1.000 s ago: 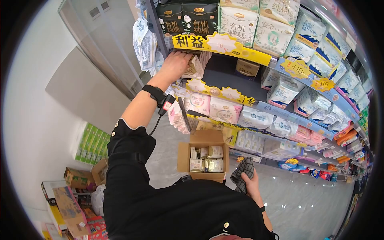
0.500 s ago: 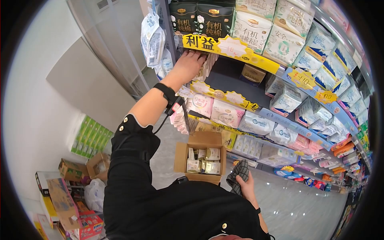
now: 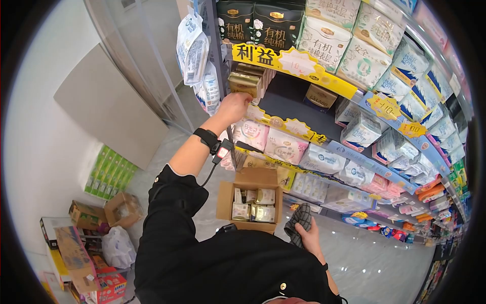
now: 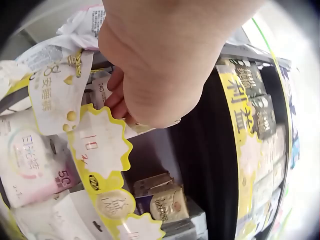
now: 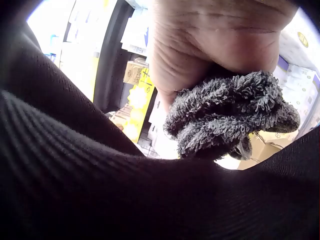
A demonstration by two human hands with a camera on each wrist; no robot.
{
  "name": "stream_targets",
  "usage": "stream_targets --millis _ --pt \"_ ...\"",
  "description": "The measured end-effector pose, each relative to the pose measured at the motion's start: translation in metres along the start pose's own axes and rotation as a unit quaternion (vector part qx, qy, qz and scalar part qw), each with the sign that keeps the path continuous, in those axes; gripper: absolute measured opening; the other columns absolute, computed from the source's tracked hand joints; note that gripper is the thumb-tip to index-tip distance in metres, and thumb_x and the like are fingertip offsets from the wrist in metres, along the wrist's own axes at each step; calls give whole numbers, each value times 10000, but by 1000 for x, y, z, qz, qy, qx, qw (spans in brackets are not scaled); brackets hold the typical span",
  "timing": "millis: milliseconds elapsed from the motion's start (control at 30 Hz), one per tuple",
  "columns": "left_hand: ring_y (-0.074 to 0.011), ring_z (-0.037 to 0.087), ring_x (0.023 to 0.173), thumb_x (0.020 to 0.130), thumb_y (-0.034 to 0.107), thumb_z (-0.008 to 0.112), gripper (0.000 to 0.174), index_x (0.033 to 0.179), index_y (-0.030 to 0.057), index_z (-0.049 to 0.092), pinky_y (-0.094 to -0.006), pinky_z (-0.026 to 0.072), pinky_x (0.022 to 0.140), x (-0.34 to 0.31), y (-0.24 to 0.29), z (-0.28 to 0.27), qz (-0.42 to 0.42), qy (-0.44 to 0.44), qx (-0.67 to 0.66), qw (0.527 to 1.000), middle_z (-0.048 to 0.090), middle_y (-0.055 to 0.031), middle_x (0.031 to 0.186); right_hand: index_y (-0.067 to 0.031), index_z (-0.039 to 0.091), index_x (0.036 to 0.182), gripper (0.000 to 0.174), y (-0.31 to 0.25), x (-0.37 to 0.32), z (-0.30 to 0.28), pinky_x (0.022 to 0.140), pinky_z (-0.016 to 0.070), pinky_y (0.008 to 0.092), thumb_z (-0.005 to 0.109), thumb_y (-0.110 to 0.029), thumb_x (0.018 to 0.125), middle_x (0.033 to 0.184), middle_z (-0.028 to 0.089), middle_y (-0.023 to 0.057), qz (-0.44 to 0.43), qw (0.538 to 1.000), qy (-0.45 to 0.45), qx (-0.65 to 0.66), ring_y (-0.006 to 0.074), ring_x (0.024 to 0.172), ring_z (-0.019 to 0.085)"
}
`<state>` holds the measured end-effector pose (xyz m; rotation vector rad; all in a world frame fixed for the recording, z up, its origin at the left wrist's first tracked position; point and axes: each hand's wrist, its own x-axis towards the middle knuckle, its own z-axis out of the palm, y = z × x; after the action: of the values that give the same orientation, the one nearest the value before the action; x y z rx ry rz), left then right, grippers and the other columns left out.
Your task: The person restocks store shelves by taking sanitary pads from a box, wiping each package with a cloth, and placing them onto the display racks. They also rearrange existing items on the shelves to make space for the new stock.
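Observation:
At the left end of the middle shelf, my left hand is at the front of a row of gold-topped packs. In the left wrist view its bent fingers lie beside a white pack face marked 240, behind the hanging price labels. The palm hides the thumb and fingertips, so I cannot tell whether they grip a pack. Low at my right side, my right hand holds a bunched grey checked cloth. Its looped, fluffy pile shows close up in the right wrist view, below the palm.
An open carton with several small packs stands on the floor before me. A lone gold box sits farther right on the middle shelf. Yellow price strips edge the shelves. Cartons and a white plastic bag lie at the left wall.
My left hand has drawn back and down from under the upper price strip to the packs' front, uncovering their gold tops. The right hand still holds the cloth; the view has shifted slightly.

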<state>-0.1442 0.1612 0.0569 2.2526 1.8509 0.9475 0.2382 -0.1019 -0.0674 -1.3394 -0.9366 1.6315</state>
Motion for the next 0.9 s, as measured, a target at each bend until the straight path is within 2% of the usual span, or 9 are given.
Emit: stream_targets --millis 233,333,400,433,500,633,700,800,900 --pt "-348 644 877 820 103 531 293 1054 98 707 -421 507 813 9 -4 1 -17 -89 89 992 680 -180 930 -6 497 1206 389 6 1 -2 794 525 297 660 -48 856 1035 644 82 -4 1000 1 -1 151 898 624" --pt "-343 642 902 808 88 536 299 1046 110 715 -421 507 816 8 0 -2 45 -92 133 986 678 -182 966 -3 498 1202 387 3 -1 0 796 523 294 661 -47 853 1030 646 79 -4 1000 7 -2 148 898 625" --pt "-326 645 912 806 83 519 355 1121 133 676 -407 525 808 5 15 -12 -16 -117 151 981 677 -176 950 -2 500 1199 386 4 0 -1 797 522 293 663 -47 852 1030 647 78 -6 1000 13 2 148 899 625" --pt "-326 645 912 806 83 519 355 1121 133 676 -407 525 808 5 19 -14 -13 -117 151 981 677 -176 950 0 502 1195 384 9 1 -4 795 522 293 665 -48 851 1030 647 78 -18 1000 13 -7 147 899 624" --pt "-354 637 859 799 96 571 383 1180 93 604 -414 525 795 3 23 -18 63 87 109 988 632 -174 973 2 505 1192 383 13 2 -5 793 522 293 668 -50 850 1031 648 79 -27 999 15 -14 147 900 624" --pt "-339 593 955 781 130 652 348 1122 80 601 -421 513 791 3 49 -31 57 140 66 986 580 -133 1020 5 506 1189 385 14 1 -2 793 523 297 674 -56 848 1027 648 78 -18 1000 8 12 149 902 623" --pt "-345 546 1031 765 160 672 402 1147 69 588 -414 507 826 11 42 -24 126 185 143 964 536 -140 1087 5 505 1191 388 11 1 0 793 523 299 674 -56 848 1027 648 78 -21 1000 6 -1 149 904 623" --pt "-338 495 1083 762 173 678 402 1144 74 603 -400 493 863 20 31 -20 105 134 180 969 544 -124 1076 2 502 1195 389 9 0 1 800 522 303 670 -51 847 1029 647 78 -7 1000 9 4 150 907 622" --pt "-335 509 1063 753 177 683 402 1137 76 615 -430 459 918 21 34 -19 106 144 173 969 545 -123 1077 -1 500 1198 388 14 1 -2 790 525 299 662 -46 849 1026 645 80 -11 1000 8 3 151 895 625"
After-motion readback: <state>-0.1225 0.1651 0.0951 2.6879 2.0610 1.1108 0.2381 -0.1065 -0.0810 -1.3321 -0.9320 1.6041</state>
